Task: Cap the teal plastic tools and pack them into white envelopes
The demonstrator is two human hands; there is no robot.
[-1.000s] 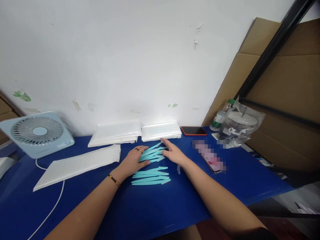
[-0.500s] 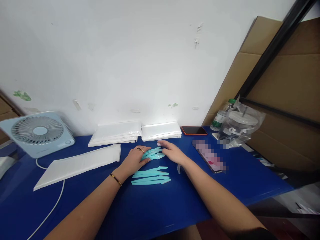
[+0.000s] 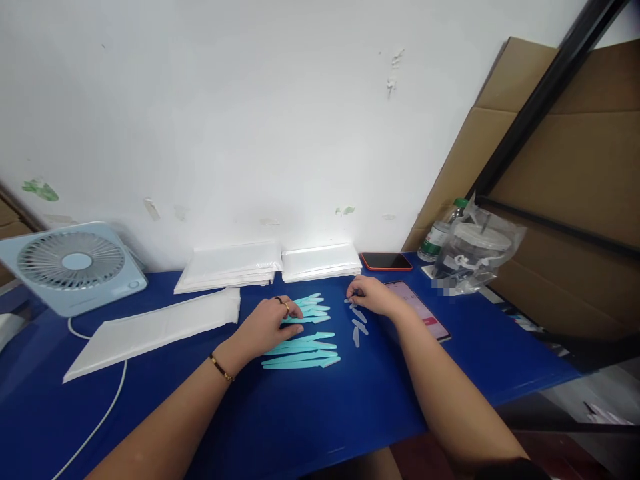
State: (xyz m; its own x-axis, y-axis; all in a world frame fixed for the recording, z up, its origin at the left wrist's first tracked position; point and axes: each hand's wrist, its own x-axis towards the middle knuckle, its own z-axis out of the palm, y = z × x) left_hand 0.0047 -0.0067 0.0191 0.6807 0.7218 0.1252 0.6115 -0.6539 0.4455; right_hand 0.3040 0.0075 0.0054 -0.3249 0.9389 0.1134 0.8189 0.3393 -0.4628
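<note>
Two bunches of teal plastic sticks (image 3: 303,337) lie side by side in the middle of a blue desk (image 3: 310,413). The left hand (image 3: 267,320) rests flat and open on the farther bunch. Just to the right, small clear caps (image 3: 359,325) lie in a short row; the right hand (image 3: 373,295) curls its fingertips in a pinching grip on the nearest one. A phone (image 3: 423,317) lies beside that hand. White bags (image 3: 270,263) sit stacked against the wall, and a small fan (image 3: 75,267) stands far left.
</note>
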